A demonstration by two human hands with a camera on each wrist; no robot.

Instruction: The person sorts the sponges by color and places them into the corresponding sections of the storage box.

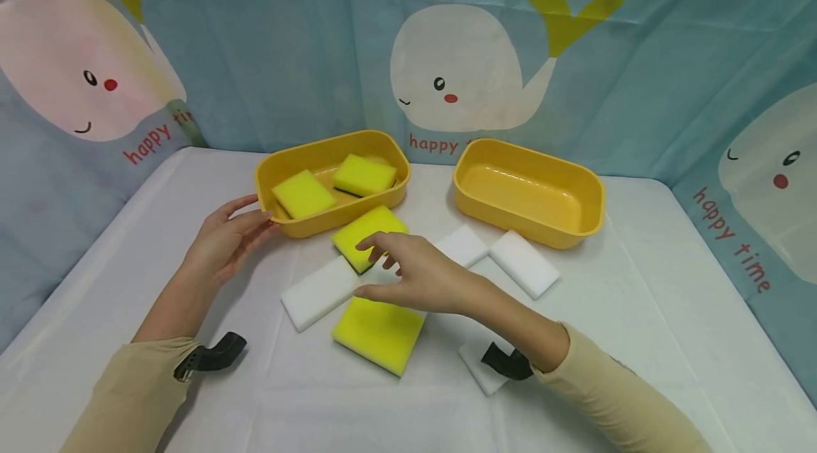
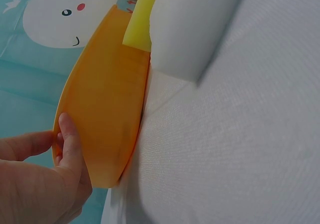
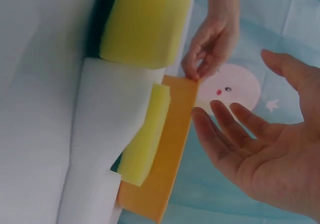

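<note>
Left hand (image 1: 223, 244) pinching rim of left yellow tub (image 1: 309, 227), two yellow sponges (image 1: 304, 194) lying inside. Right hand (image 1: 424, 277), fingers and thumb parted, hovering above loose yellow sponges (image 1: 381, 336); white blocks (image 1: 321, 293) lying around on tabletop (image 1: 319, 403).

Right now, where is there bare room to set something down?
The right yellow rounded plastic tub is bare inside. The white tabletop is free right of that tub and left of the left hand. Crowded: the middle, with yellow rectangular sponges and white rectangular blocks near the right hand.
</note>
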